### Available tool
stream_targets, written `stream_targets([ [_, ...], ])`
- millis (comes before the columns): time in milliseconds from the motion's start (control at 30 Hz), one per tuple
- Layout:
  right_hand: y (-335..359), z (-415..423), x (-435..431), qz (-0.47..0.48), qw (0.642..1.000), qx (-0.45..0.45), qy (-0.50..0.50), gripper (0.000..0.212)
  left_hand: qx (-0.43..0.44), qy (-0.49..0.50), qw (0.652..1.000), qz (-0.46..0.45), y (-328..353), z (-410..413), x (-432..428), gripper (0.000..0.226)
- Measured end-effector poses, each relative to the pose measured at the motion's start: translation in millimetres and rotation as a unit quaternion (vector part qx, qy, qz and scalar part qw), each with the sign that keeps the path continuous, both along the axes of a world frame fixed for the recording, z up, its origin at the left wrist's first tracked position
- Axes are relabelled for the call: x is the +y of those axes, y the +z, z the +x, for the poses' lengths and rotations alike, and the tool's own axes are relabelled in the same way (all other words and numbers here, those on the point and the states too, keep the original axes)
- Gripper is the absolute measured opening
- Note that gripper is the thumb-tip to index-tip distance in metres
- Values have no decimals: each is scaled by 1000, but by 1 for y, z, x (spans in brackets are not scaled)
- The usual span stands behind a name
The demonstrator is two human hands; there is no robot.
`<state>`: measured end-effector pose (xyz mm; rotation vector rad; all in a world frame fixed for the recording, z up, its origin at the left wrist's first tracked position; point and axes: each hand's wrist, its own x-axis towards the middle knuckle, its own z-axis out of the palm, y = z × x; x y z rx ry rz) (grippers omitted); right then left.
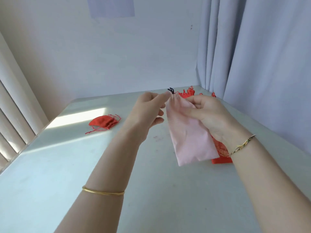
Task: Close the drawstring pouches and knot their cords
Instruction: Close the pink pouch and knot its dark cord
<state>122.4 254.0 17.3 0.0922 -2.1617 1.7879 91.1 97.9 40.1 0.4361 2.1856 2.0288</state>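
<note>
A long pale pink pouch [188, 137] hangs above the white table, its gathered mouth up and away from me. My right hand [207, 115] grips its upper part from the right side. My left hand [149, 110] pinches the pouch's mouth, where a short black cord [171, 90] sticks out past the fingertips. A small red pouch [103, 123] with loose red cords lies on the table to the left. Under my right wrist lies a red patterned pouch [221, 152], mostly hidden.
More red pouches with knotted cords [189, 93] lie at the table's far right corner, partly behind my hands. A grey curtain [252, 56] hangs along the right side. A window sill with blinds runs along the left. The table [67, 165] has sunlit patches.
</note>
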Motion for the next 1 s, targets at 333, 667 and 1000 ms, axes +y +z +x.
stream_targets([
  [333, -31, 34, 75, 123, 977, 8, -172, 57, -8, -117, 978, -170, -56, 32, 93, 18],
  [667, -62, 74, 69, 391, 876, -25, -282, 43, -10, 19, 992, -121, -83, 24, 109, 15],
  [1000, -88, 31, 62, 476, 838, -129, -233, 98, -39, 18, 994, -100, -92, 16, 114, 13],
])
